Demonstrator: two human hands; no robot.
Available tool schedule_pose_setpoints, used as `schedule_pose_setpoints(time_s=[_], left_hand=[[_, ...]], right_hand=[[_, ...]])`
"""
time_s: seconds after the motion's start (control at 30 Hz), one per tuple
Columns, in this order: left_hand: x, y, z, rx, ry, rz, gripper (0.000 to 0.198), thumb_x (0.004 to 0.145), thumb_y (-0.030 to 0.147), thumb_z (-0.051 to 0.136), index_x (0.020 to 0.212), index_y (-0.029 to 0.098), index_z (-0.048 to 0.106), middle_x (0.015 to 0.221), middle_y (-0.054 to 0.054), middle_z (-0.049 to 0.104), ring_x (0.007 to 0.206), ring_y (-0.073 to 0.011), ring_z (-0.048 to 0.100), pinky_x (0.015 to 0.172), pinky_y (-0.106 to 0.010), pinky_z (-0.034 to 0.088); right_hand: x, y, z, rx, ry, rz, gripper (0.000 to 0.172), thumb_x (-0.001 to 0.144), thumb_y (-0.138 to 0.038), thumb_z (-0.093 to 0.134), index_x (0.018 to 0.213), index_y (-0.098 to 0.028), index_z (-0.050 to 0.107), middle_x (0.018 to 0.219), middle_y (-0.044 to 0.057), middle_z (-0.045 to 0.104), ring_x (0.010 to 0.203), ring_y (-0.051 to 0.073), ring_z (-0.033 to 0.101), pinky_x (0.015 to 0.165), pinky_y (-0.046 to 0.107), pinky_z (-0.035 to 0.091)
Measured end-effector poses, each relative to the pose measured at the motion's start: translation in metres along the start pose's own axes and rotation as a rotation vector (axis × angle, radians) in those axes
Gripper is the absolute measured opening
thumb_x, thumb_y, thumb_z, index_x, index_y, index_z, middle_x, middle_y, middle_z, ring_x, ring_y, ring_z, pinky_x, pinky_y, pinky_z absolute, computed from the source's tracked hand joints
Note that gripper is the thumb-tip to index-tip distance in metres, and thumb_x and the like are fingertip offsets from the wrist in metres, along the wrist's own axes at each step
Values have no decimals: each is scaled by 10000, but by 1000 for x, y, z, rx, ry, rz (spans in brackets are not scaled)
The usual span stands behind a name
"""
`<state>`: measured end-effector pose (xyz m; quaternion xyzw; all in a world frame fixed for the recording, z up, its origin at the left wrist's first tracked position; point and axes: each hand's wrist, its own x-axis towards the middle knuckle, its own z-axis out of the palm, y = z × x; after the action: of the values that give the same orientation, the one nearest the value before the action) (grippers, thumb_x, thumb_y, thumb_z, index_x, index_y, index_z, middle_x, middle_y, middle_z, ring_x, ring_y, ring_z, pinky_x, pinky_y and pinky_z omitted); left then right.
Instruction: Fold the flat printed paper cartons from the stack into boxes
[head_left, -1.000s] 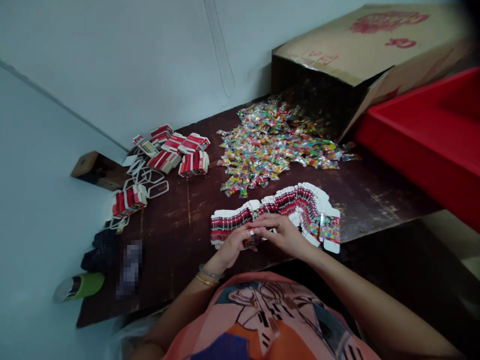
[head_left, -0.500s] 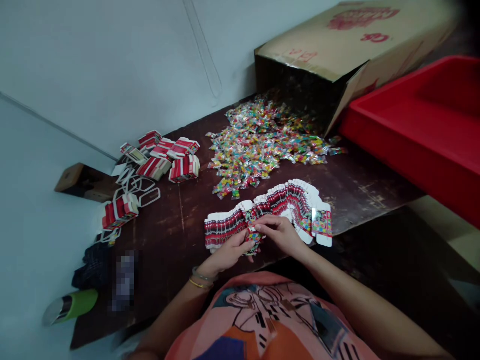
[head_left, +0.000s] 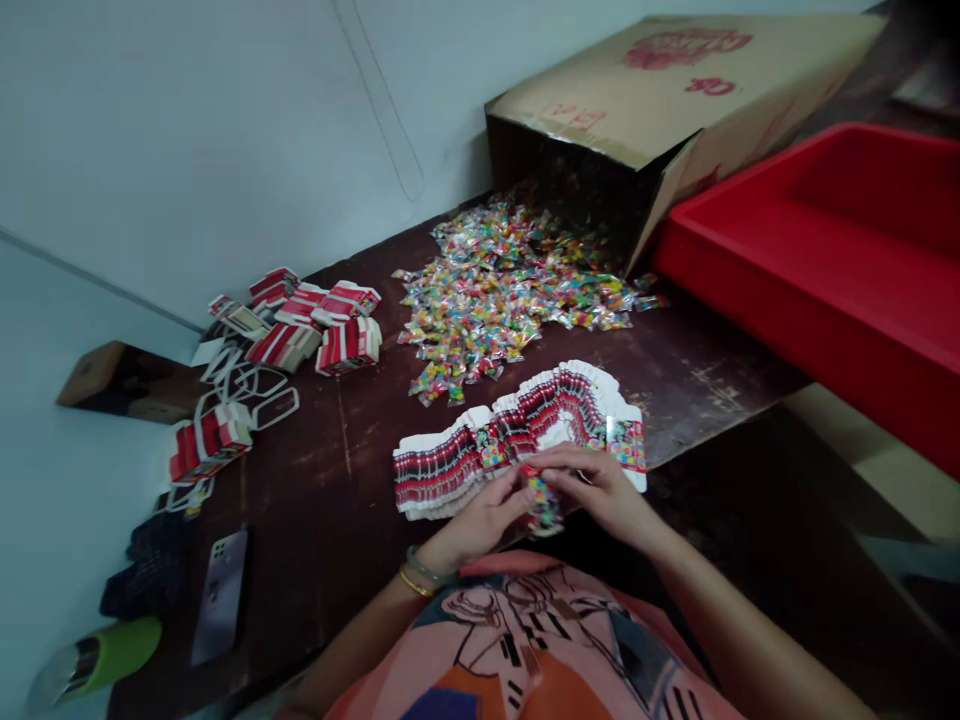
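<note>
Close to my body, a small printed candy box (head_left: 545, 508) is held between both hands. My left hand (head_left: 484, 522) is closed round its left side, thumb over the front. My right hand (head_left: 600, 492) is closed at its upper right end, fingers at the top edge. Part of the box is hidden behind the fingers. Just beyond my hands, a long fanned row of flat printed cartons (head_left: 442, 472) curves over the table, red and white edges showing. Behind that row spreads a heap of small clear candy packets (head_left: 487, 290).
A large cardboard box (head_left: 585, 120) lies open towards the packets. Right of it stands a red tray (head_left: 810, 270). Bundled cartons (head_left: 349, 345) and white bands (head_left: 274, 405) sit at the left. A phone (head_left: 220, 597) and a green cup (head_left: 124, 648) are near the left edge.
Both hands have drawn the candy box nearer my body and a little to the right, off the carton row. The whole view has shifted slightly.
</note>
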<state>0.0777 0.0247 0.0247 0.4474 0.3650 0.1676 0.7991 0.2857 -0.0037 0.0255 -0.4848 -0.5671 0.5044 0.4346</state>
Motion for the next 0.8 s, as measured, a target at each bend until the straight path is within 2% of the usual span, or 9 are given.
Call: schedule_pose_setpoints(time_s=[0.1, 0.17, 0.2, 0.27, 0.4, 0.5, 0.57, 0.7, 0.8], left_hand=[[4, 1, 2, 67, -131, -39, 520, 881, 416, 570, 1367, 263, 462, 1360, -105, 494, 1238, -263, 459, 971, -389, 435], [8, -4, 1, 78, -145, -81, 499, 881, 430, 566, 1333, 231, 496, 1306, -127, 529, 1188, -253, 501, 959, -390, 426], [11, -7, 0, 72, -143, -97, 486, 881, 437, 563, 1311, 216, 514, 1270, -130, 549, 1147, -245, 527, 946, -387, 425], [16, -14, 1, 56, -152, -123, 470, 877, 451, 562, 1274, 200, 540, 1215, -128, 571, 1081, -231, 560, 915, -375, 429], [21, -21, 5, 35, -187, -157, 446, 867, 446, 578, 1238, 199, 565, 1164, -115, 588, 1037, -218, 577, 868, -343, 432], [22, -23, 9, 15, -181, -171, 440, 874, 436, 573, 1241, 194, 560, 1164, -120, 595, 1026, -213, 585, 868, -341, 433], [23, -24, 12, 11, -178, -183, 438, 877, 432, 570, 1239, 186, 558, 1165, -128, 599, 1018, -212, 591, 869, -346, 435], [26, -26, 18, -1, -210, -197, 419, 876, 410, 578, 1226, 181, 568, 1151, -124, 606, 1009, -207, 596, 870, -345, 439], [30, -27, 21, -22, -201, -222, 419, 871, 408, 584, 1215, 168, 581, 1137, -130, 621, 997, -209, 605, 872, -348, 440]], right_hand=[[-25, -5, -56, -255, -104, 70, 249, 919, -383, 533, 954, -253, 743, 988, 76, 719, 930, 223, 646, 851, 363, 505], [-38, 11, -80, -533, -23, 57, 283, 877, -417, 590, 1071, -248, 706, 1144, 104, 678, 1077, 273, 594, 947, 443, 463], [-42, 25, -86, -669, 34, 37, 390, 835, -433, 639, 1177, -245, 655, 1255, 123, 625, 1172, 309, 540, 993, 497, 427], [-45, 57, -89, -858, 76, -10, 600, 788, -421, 689, 1333, -229, 529, 1398, 148, 514, 1300, 357, 432, 1033, 573, 371], [-43, 97, -79, -838, 5, -89, 293, 922, -280, 506, 1170, -245, 657, 1193, 93, 678, 1179, 273, 571, 988, 474, 468], [-43, 98, -77, -779, 84, -101, 304, 954, -250, 418, 1037, -240, 710, 1045, 87, 720, 1010, 226, 646, 901, 393, 535], [-43, 95, -79, -830, 153, -81, 275, 920, -308, 499, 1114, -220, 673, 1164, 114, 671, 1096, 259, 605, 938, 434, 512], [-45, 96, -88, -1032, 113, -10, 730, 733, -383, 723, 1368, -123, 473, 1437, 204, 452, 1325, 389, 403, 1034, 587, 391], [-51, 84, -93, -980, 48, -36, 425, 857, -266, 584, 1273, -176, 582, 1333, 149, 581, 1223, 310, 542, 1000, 498, 466]])
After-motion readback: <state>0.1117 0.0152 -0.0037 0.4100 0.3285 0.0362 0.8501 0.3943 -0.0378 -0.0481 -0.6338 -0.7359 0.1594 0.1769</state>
